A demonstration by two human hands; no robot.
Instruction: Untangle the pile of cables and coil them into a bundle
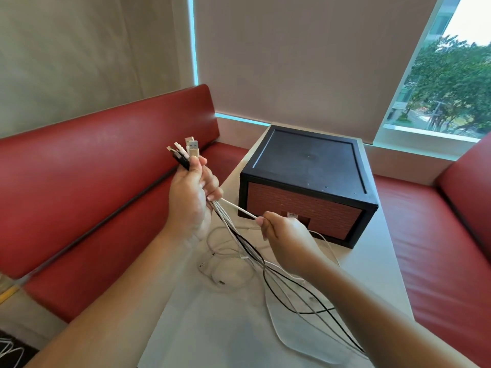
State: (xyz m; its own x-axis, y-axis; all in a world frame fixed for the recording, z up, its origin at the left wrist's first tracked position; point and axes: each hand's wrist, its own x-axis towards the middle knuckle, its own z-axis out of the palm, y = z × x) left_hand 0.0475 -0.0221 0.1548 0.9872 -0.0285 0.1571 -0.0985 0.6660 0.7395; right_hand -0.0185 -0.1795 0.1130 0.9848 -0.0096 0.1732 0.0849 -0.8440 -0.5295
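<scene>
Left hand grips the plugs; right hand pinches one white cable. Pulling toward 4 o'clock could knot the tangle.

- A black box stands on the table at 1 o'clock from the right hand, close by, and blocks the far end.
- Loose cables sprawl over the table at 6 o'clock.
- A red bench back walls off 9 o'clock from the left hand.
- Bare table lies open at 7 o'clock.
</scene>
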